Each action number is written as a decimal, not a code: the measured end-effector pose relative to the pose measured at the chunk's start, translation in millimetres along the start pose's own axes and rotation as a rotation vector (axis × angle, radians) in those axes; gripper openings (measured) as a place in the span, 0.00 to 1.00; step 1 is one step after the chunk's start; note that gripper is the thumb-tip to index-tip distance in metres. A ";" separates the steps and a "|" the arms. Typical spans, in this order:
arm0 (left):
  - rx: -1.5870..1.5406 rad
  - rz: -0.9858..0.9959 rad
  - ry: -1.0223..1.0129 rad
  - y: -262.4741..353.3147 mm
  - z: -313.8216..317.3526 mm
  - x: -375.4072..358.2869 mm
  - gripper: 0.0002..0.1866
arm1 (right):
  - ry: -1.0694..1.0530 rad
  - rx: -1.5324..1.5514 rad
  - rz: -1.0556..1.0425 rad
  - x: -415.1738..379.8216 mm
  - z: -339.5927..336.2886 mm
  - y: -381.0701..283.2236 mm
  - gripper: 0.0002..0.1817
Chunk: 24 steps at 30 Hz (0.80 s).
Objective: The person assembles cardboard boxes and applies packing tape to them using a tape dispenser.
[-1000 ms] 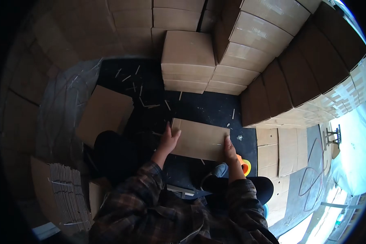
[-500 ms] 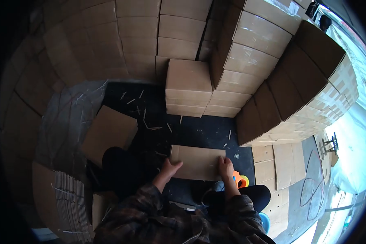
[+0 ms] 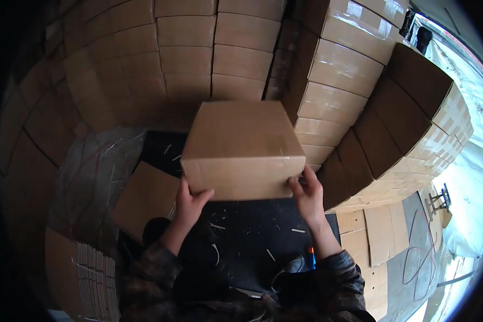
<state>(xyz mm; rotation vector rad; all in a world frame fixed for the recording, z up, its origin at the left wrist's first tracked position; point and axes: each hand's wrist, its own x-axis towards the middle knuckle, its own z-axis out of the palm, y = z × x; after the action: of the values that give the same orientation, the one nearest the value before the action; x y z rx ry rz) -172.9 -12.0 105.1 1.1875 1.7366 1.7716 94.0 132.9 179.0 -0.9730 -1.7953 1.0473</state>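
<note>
A closed brown cardboard box [image 3: 244, 139] is held out in front of me, its top and near side showing, with dark floor visible below its near edge. My left hand [image 3: 192, 203] grips its lower left corner, thumb against the near side and fingers out of sight around the edge. On the opposite corner, my right hand [image 3: 308, 194] holds the lower right, thumb on the near face. The box covers part of the stacks behind it.
Stacked cardboard boxes [image 3: 185, 32] form a wall behind, and a tall stack [image 3: 341, 67] rises at right. A cardboard piece [image 3: 147, 196] lies left, near bundled flat cardboard [image 3: 94, 282]. Scraps litter the dark floor [image 3: 241, 236]. Cardboard sheets [image 3: 383, 233] cover the right floor.
Both hands have moved up and away from my body with the cardboard box, from low near my legs to in front of the stacks. The orange tape roll is now mostly hidden by my right arm.
</note>
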 end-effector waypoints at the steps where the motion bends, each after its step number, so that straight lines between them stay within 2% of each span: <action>1: -0.046 0.000 0.000 -18.6 5.4 29.9 0.40 | 0.009 -0.002 0.015 19.7 3.5 1.4 0.29; 2: -0.009 0.025 -0.006 -27.2 13.2 58.9 0.40 | 0.016 0.039 -0.075 42.6 7.4 9.9 0.30; 4: 0.100 0.075 -0.024 -53.0 31.3 117.2 0.40 | -0.007 0.000 -0.088 83.6 14.5 39.0 0.32; 5: 0.171 0.096 -0.036 -67.1 39.9 138.6 0.41 | -0.044 0.028 -0.023 97.0 17.4 40.4 0.37; 7: 0.202 0.026 -0.062 -71.0 63.6 160.2 0.45 | -0.030 -0.060 0.001 116.4 26.2 90.6 0.40; 8: 0.168 0.090 -0.026 -119.4 77.3 176.7 0.46 | -0.018 -0.148 0.016 127.4 31.2 113.2 0.42; 9: 0.164 0.085 -0.026 -121.8 83.8 180.0 0.46 | -0.062 -0.156 0.073 124.4 34.8 121.3 0.45; 11: 0.170 -0.052 0.012 -128.3 100.4 183.8 0.44 | -0.097 -0.119 0.115 119.8 39.8 138.2 0.44; 13: 0.101 -0.087 0.018 -122.6 104.5 185.3 0.43 | -0.122 -0.078 0.166 117.2 40.0 143.4 0.42; 15: 0.037 -0.098 0.031 -119.8 108.3 191.9 0.39 | -0.150 -0.349 0.180 120.6 35.3 140.9 0.38; 16: 0.038 -0.102 0.031 -121.9 108.9 195.3 0.39 | -0.153 -0.349 0.183 121.1 35.4 137.9 0.38; 18: -0.042 -0.100 0.023 -125.5 107.9 200.9 0.38 | 0.047 -0.708 -0.142 122.1 36.4 128.7 0.35; 21: 0.015 -0.047 0.049 -142.3 108.9 211.1 0.36 | 0.034 -0.957 -0.358 132.0 41.6 95.3 0.41; 22: 0.018 -0.051 0.049 -135.1 108.7 209.2 0.36 | -0.040 -1.055 -0.396 138.9 44.8 87.7 0.44; 24: 0.043 -0.148 0.022 -126.0 113.6 206.4 0.34 | -0.050 -1.169 -0.306 158.2 52.2 95.9 0.46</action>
<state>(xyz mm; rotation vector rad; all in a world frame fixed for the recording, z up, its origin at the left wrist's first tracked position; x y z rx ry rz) -236.7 237.0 32.2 1.0305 1.8334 1.6749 9.2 293.9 117.0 -1.2260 -2.5040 -0.2837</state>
